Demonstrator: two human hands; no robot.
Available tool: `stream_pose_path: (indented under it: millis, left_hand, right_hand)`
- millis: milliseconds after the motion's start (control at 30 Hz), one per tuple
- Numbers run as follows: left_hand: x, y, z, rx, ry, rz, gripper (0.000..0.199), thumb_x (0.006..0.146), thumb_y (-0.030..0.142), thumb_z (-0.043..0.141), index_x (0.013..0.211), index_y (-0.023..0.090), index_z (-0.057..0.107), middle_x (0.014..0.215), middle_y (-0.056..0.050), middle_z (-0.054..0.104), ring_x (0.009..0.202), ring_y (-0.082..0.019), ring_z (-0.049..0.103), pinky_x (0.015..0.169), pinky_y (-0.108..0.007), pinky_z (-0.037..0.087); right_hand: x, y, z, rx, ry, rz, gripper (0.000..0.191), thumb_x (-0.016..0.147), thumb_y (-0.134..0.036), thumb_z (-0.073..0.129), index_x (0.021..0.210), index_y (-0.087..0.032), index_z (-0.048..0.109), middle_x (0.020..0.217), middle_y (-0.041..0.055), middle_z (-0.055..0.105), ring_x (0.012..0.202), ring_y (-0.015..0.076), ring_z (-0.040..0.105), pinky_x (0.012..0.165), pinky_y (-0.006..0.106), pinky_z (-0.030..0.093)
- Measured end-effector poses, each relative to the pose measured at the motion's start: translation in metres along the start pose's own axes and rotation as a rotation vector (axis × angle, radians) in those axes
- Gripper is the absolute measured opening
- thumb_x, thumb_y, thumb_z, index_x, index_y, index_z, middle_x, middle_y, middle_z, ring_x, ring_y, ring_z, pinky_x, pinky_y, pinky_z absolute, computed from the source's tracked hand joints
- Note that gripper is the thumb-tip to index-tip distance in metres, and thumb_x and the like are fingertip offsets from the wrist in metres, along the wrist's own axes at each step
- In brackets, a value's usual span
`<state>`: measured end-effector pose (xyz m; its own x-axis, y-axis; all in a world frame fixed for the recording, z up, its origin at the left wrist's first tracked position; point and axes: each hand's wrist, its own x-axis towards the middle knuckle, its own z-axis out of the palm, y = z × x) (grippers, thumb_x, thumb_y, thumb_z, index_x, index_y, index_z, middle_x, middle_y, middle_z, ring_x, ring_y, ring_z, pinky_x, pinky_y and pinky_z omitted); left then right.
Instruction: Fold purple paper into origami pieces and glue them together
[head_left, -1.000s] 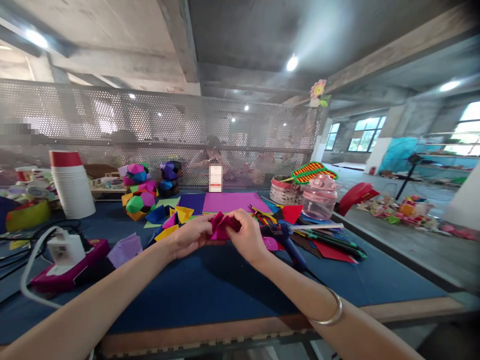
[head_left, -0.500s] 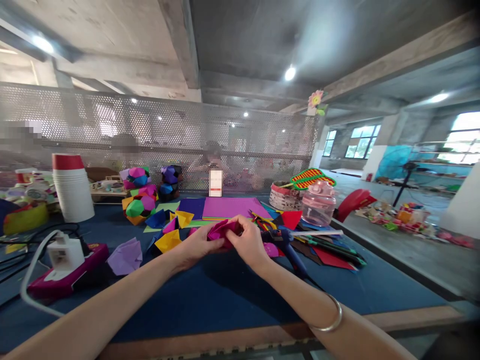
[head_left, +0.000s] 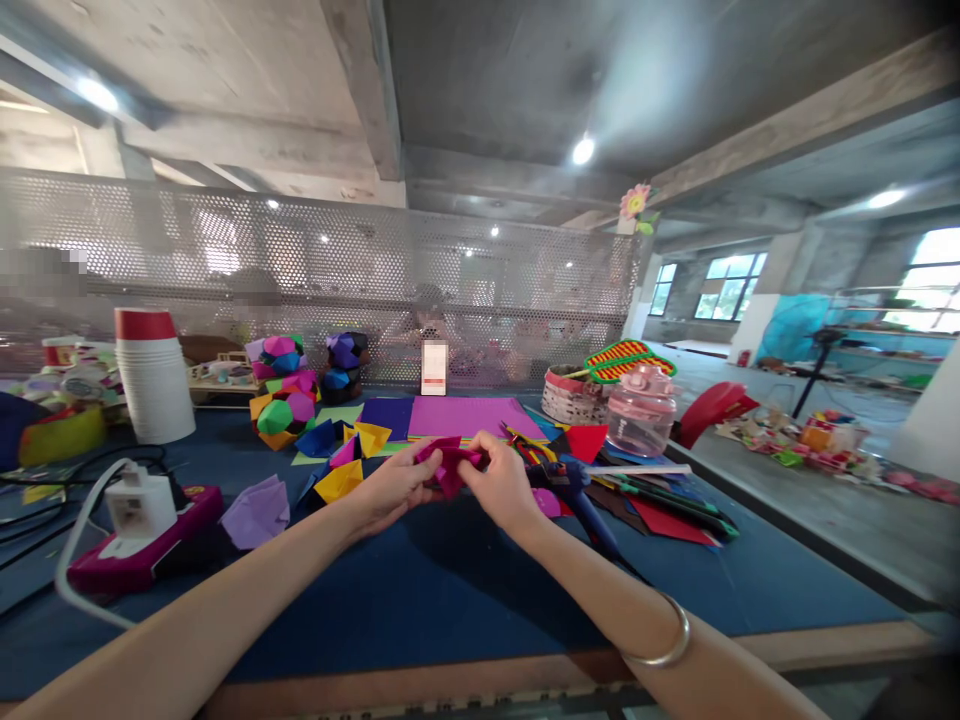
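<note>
Between my two hands is a folded magenta paper piece (head_left: 450, 468), held above the blue tabletop (head_left: 420, 590). My left hand (head_left: 401, 488) pinches its left side, thumb on the near face. On its right edge the fingers of my right hand (head_left: 504, 482) are closed, partly covering it. Left of the hands lie yellow folded paper (head_left: 341, 482) and blue folded paper (head_left: 319, 438). A stack of purple paper sheets (head_left: 472, 417) lies just behind. A blue hot glue gun (head_left: 581, 490) rests to the right of my right hand.
At left stand a magenta power strip (head_left: 112, 570), a lilac folded paper (head_left: 256, 512) and stacked paper cups (head_left: 154, 385). Paper balls (head_left: 281, 410) and a phone (head_left: 434, 368) stand behind. A water bottle (head_left: 641, 415), basket (head_left: 574, 395) and green-handled scissors (head_left: 686, 505) are at right.
The magenta paper has turned in my hands, with more of its face now toward me. My left thumb has shifted up onto it. The whole view has moved slightly.
</note>
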<state>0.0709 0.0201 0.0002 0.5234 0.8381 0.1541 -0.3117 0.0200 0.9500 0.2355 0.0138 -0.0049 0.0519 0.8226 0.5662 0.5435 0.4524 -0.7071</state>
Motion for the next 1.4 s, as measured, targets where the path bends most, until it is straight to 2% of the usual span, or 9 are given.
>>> stream_pose_path:
  millis: [200,400,533,667,800,933,1033,1200,1400]
  left_hand:
    - [0.001,0.001,0.001,-0.048,-0.007,0.004,0.034,0.092,0.046,0.055,0.108,0.017,0.064,0.103,-0.010,0.068,0.097,-0.020,0.064,0.085,-0.037,0.053]
    - [-0.001,-0.005,-0.001,0.045,-0.069,0.039,0.046,0.081,0.056,0.065,0.109,0.020,0.064,0.112,-0.009,0.066,0.105,-0.022,0.061,0.090,-0.040,0.052]
    - [0.000,-0.008,-0.001,0.109,-0.008,0.053,0.049,0.070,0.045,0.079,0.110,0.020,0.064,0.109,-0.007,0.067,0.100,-0.022,0.063,0.089,-0.039,0.053]
    - [0.002,-0.011,-0.002,0.152,0.108,0.060,0.044,0.072,0.047,0.076,0.104,0.018,0.067,0.093,-0.004,0.070,0.085,-0.020,0.065,0.078,-0.039,0.058]
    - [0.004,-0.011,-0.005,0.192,0.166,0.035,0.043,0.069,0.047,0.078,0.095,0.014,0.068,0.075,-0.003,0.070,0.070,-0.019,0.067,0.069,-0.040,0.060]
    - [0.003,-0.004,-0.007,0.206,0.198,0.027,0.039,0.069,0.042,0.078,0.094,0.013,0.069,0.075,-0.005,0.072,0.068,-0.020,0.069,0.067,-0.037,0.060]
    - [0.003,-0.001,-0.007,0.200,0.231,0.024,0.036,0.071,0.038,0.077,0.095,0.014,0.067,0.075,-0.005,0.073,0.068,-0.021,0.071,0.066,-0.036,0.060]
    - [0.004,-0.003,-0.007,0.192,0.257,0.005,0.033,0.072,0.034,0.076,0.093,0.011,0.064,0.073,-0.007,0.073,0.068,-0.023,0.072,0.065,-0.036,0.060]
    - [0.004,-0.004,-0.004,0.191,0.259,0.001,0.030,0.075,0.031,0.073,0.095,0.011,0.064,0.075,-0.008,0.073,0.068,-0.022,0.072,0.065,-0.036,0.061]
  right_hand:
    - [0.002,0.006,0.004,0.148,-0.042,0.034,0.015,0.073,-0.033,0.057,0.069,-0.019,0.054,0.061,-0.0034,0.054,0.059,0.0133,0.049,0.057,0.023,0.041]
    - [0.000,0.006,0.006,0.167,-0.041,0.068,0.014,0.071,-0.032,0.058,0.068,-0.019,0.055,0.061,-0.0036,0.054,0.057,0.0132,0.048,0.055,0.023,0.040]
    - [0.000,0.008,0.008,0.139,-0.062,0.060,0.013,0.072,-0.030,0.056,0.066,-0.019,0.054,0.059,-0.0037,0.053,0.056,0.0128,0.047,0.055,0.023,0.040]
    - [-0.002,0.006,0.009,0.088,-0.100,0.004,0.019,0.074,-0.029,0.055,0.059,-0.020,0.048,0.056,-0.0047,0.047,0.056,0.0123,0.045,0.055,0.022,0.038]
    - [-0.005,0.002,0.009,-0.004,-0.114,-0.051,0.027,0.076,-0.032,0.057,0.056,-0.020,0.043,0.055,-0.0041,0.044,0.057,0.0132,0.044,0.054,0.023,0.034]
    - [-0.006,-0.002,0.006,-0.097,-0.052,-0.107,0.023,0.077,-0.034,0.063,0.065,-0.020,0.049,0.068,-0.0002,0.055,0.067,0.0168,0.050,0.063,0.026,0.037]
    - [-0.006,-0.005,0.003,-0.136,-0.007,-0.154,0.017,0.083,-0.034,0.059,0.075,-0.021,0.053,0.077,0.0023,0.060,0.074,0.0182,0.054,0.069,0.028,0.040]
    - [-0.006,-0.006,0.000,-0.200,-0.001,-0.230,0.021,0.082,-0.023,0.056,0.065,-0.021,0.045,0.069,0.0001,0.055,0.071,0.0172,0.053,0.069,0.028,0.037]
    - [-0.007,-0.004,0.002,-0.211,-0.015,-0.232,0.022,0.080,-0.020,0.057,0.062,-0.021,0.044,0.067,0.0003,0.056,0.071,0.0179,0.054,0.068,0.028,0.036]
